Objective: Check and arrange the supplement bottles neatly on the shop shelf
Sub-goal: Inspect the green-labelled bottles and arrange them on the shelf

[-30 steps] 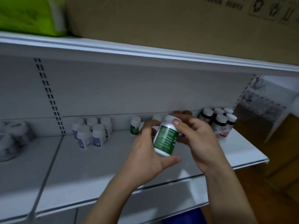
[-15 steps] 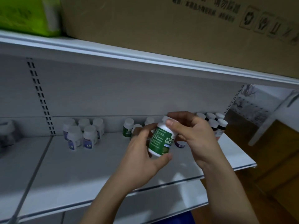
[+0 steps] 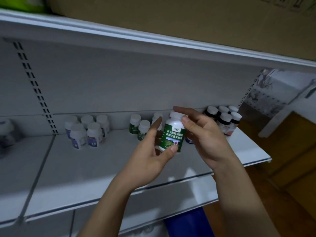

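Green-labelled bottle (image 3: 173,135) is held over the shelf (image 3: 102,165), left hand (image 3: 147,156) gripping its body, right hand (image 3: 208,139) its cap (image 3: 176,115).

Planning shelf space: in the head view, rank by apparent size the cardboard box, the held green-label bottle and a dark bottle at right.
Cardboard box, largest.
Green-label bottle, though nearer the camera, so its lead is unsure.
Dark bottle, smallest.
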Demonstrator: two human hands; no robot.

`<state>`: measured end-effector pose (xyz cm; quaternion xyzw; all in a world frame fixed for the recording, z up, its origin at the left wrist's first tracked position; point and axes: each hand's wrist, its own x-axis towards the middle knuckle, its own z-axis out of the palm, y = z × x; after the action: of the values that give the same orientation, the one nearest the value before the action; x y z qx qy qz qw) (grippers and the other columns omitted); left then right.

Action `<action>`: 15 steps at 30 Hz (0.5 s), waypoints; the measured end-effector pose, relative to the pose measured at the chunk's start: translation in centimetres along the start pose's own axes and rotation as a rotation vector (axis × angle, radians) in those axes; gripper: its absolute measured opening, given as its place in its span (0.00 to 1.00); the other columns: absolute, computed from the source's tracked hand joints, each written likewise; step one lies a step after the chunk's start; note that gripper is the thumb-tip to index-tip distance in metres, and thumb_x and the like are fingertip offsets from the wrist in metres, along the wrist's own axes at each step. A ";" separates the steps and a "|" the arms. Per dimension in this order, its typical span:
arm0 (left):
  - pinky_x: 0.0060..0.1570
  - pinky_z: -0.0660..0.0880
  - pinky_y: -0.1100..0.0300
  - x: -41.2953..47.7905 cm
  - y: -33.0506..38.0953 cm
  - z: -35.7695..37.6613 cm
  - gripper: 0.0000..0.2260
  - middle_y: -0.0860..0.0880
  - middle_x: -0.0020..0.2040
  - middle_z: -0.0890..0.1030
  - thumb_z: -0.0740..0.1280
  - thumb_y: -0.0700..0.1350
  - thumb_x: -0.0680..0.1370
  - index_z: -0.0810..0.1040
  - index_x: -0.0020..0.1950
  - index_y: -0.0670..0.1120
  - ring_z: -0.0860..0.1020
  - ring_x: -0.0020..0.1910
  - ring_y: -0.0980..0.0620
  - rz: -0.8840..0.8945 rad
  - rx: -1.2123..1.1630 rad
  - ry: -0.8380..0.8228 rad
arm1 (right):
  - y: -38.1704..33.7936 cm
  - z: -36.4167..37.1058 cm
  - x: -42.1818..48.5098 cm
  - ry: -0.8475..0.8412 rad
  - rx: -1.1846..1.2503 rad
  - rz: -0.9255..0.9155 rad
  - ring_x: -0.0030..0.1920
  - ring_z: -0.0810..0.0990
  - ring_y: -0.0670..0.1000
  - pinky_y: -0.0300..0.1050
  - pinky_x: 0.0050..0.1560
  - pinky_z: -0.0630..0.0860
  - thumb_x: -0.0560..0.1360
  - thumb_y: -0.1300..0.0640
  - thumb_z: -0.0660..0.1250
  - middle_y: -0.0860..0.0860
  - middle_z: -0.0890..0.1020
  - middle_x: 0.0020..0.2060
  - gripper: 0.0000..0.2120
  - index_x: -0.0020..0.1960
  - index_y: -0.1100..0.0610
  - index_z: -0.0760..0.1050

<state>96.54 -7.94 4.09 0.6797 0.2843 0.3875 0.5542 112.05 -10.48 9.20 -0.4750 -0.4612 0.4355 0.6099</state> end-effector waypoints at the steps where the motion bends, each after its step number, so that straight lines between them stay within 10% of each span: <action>1: 0.58 0.76 0.59 -0.1 -0.3 -0.1 0.34 0.56 0.58 0.78 0.72 0.46 0.75 0.58 0.77 0.54 0.78 0.58 0.58 -0.011 -0.005 0.024 | 0.2 0.0 0.0 -0.005 0.022 0.006 0.51 0.82 0.50 0.38 0.47 0.78 0.76 0.62 0.64 0.57 0.82 0.52 0.15 0.61 0.61 0.77; 15: 0.44 0.71 0.69 -0.5 -1.2 -0.9 0.24 0.59 0.56 0.76 0.75 0.56 0.70 0.70 0.62 0.58 0.75 0.51 0.64 -0.043 0.338 0.167 | 2.7 0.9 1.9 -0.057 -0.002 0.055 0.51 0.82 0.53 0.44 0.49 0.78 0.69 0.59 0.69 0.58 0.83 0.50 0.17 0.58 0.56 0.78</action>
<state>95.59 -7.55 2.87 0.7223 0.4048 0.3775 0.4146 111.30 -8.04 6.92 -0.4757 -0.4655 0.4651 0.5837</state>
